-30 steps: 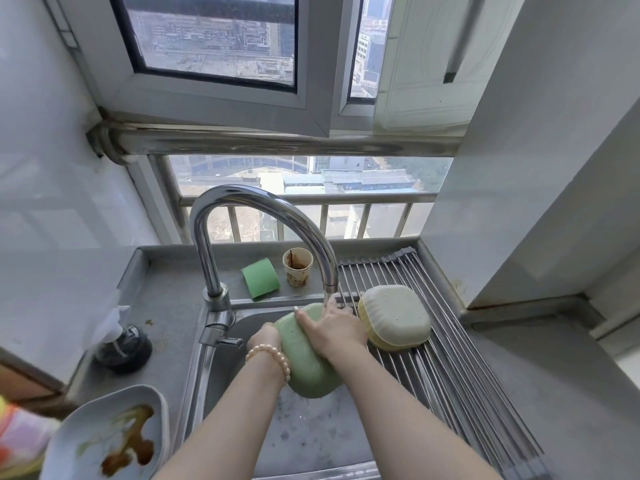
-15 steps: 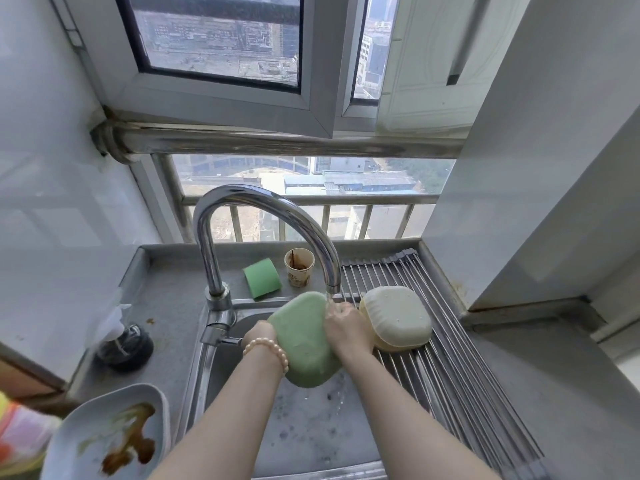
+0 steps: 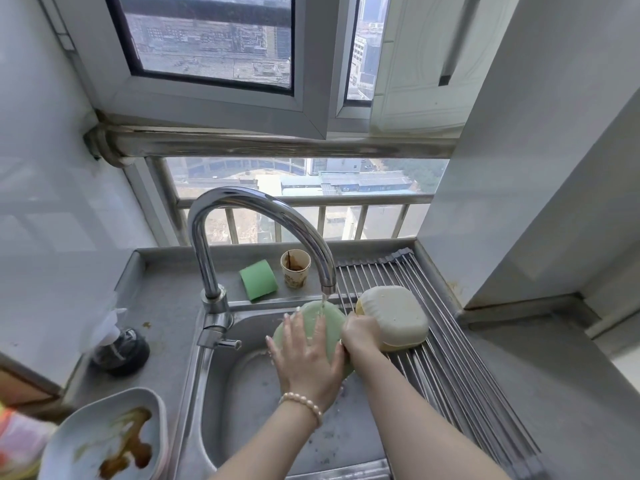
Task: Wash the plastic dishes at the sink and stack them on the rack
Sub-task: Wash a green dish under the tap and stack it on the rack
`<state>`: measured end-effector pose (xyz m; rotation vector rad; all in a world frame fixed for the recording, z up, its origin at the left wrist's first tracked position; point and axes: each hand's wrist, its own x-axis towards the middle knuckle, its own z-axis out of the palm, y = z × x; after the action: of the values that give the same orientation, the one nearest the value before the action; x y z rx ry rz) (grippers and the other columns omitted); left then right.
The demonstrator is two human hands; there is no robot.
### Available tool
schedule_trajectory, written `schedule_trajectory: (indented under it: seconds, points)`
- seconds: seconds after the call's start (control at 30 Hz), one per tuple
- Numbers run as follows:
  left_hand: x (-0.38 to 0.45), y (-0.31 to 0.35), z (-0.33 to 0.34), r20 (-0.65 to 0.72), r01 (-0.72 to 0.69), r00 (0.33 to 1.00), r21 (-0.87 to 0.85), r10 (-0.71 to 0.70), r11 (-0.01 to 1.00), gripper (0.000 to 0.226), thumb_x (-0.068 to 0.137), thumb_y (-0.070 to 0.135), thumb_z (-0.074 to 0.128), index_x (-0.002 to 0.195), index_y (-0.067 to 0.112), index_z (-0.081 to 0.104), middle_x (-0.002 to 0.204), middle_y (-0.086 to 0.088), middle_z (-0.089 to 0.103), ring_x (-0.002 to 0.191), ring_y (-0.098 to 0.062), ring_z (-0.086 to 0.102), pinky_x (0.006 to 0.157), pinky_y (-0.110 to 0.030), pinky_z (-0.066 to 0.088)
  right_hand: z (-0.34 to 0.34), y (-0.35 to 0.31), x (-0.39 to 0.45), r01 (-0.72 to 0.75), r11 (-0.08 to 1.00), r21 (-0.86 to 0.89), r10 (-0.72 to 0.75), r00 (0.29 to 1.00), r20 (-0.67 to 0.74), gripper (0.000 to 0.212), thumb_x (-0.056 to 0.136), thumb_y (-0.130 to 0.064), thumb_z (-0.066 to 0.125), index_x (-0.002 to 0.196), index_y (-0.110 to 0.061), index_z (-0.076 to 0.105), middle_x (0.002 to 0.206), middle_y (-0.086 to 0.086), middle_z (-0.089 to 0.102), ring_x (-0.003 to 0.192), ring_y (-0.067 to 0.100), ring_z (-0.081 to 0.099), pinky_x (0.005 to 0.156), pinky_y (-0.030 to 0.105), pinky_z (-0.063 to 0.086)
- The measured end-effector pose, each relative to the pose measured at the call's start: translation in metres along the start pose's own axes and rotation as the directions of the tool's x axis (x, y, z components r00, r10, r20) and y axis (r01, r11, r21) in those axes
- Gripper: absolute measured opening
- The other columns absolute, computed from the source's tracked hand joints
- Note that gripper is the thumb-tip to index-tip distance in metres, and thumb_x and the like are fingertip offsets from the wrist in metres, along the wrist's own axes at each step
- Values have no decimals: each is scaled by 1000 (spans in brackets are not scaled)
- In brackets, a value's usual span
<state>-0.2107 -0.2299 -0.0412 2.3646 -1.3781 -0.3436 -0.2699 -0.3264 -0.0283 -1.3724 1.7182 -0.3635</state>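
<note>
Since the earlier frame, our left hand (image 3: 304, 355) has come round onto the green dish (image 3: 325, 323), fingers spread flat against it. Our right hand (image 3: 360, 336) is gripping its edge under the tap (image 3: 256, 216), over the sink (image 3: 242, 382).

A pale green dish (image 3: 327, 320) is tilted on edge over the sink (image 3: 249, 386), under the tap's (image 3: 242, 216) thin stream. A cream dish (image 3: 394, 315) lies upside down on the rack (image 3: 460, 382). A sauce-stained white dish (image 3: 104, 438) waits on the surface, left.
</note>
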Motion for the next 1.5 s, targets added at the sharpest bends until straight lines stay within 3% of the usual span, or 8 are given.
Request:
schedule_trajectory:
  seconds: [0.27,0.57,0.77,0.9,1.0,1.3,1.43,1.5]
  points:
    - [30,-3,-30,248,-197,953,80,172,977,58,97,59,17,149,45,-5,160,7,-13,146,-17,-16,117,-53,-6,-8,-8,2,34,999,-9,-34,999,-11,37,103,-20,31,123,-3,57,127,18,59,120,29,53,93,28,36]
    - [49,-32,-40,276,-178,946,3,170,984,93,65,85,17,148,42,21,155,8,24,141,-18,25,114,-39,24,12,0,2,-215,920,327,185,975,119,38,95,-33,48,110,-2,64,110,13,65,104,30,59,93,35,48]
    - [58,-52,-30,24,67,998,-302,-62,951,49,97,49,39,130,17,57,132,-6,56,124,-25,47,107,-37,34,13,-8,0,-66,922,381,21,992,121,27,94,-31,54,81,-10,64,85,4,65,86,23,61,82,35,50]
    - [54,-41,-24,277,396,918,-652,-283,647,51,101,42,37,139,9,48,144,-10,47,133,-28,42,114,-39,29,3,-11,-14,334,937,101,-332,943,-35,50,97,-37,49,52,-17,39,51,-3,43,55,16,41,58,33,33]
    - [55,-37,-34,660,717,688,-681,-300,146,78,91,69,33,120,2,59,113,-17,67,102,-32,64,88,-45,52,3,-2,-27,566,817,-107,-568,823,20,53,94,-50,48,52,-19,37,48,-6,41,50,12,38,54,32,27]
    - [50,-48,-40,874,843,481,-481,-63,-240,69,102,49,22,110,-12,54,91,-30,67,79,-39,65,75,-49,45,9,40,-36,899,-16,-437,-999,3,44,54,99,-45,42,55,-15,49,53,-3,50,50,18,46,50,27,31]
    - [40,-42,-24,813,766,581,-566,-50,-306,74,100,55,23,114,-9,57,96,-29,68,80,-38,68,62,-42,56,1,54,-31,915,-39,-403,-968,65,241,54,95,-51,44,57,-15,58,63,-3,62,56,18,57,50,26,46]
    - [38,-36,-21,712,667,691,-696,-128,-266,65,101,50,28,118,-6,58,104,-28,67,85,-37,67,57,-40,59,-6,51,-39,859,67,-508,-876,294,381,68,91,-66,30,77,-12,70,86,2,70,78,20,67,67,30,56]
